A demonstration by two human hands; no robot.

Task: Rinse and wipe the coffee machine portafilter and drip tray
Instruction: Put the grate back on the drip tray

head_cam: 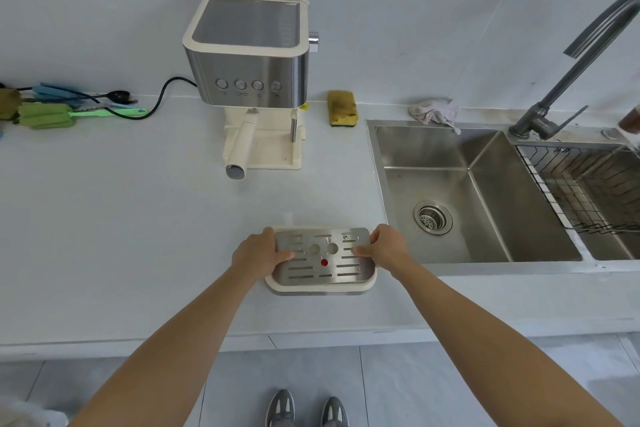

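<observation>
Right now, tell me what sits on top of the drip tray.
A slotted metal grate covers the drip tray, with a red dot. Left hand and right hand grip its ends. Beneath the grate is hidden.

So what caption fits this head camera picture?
Both hands, left and right, grip the drip tray beside the sink.

A pale grey wall [415, 10] rises behind a long white countertop [104, 218], lit evenly with soft daylight and no hard shadows. A stainless steel sink [485, 184] is set into the countertop, with a round strainer drain [433, 217] in its floor. Behind the sink stands a tall grey faucet [568, 73], and beside the sink on its far side sits a second basin holding a wire rack [588, 184]. Below the front edge of the countertop, in front of the sink, lies a floor [398, 392] of large grey tiles.
</observation>
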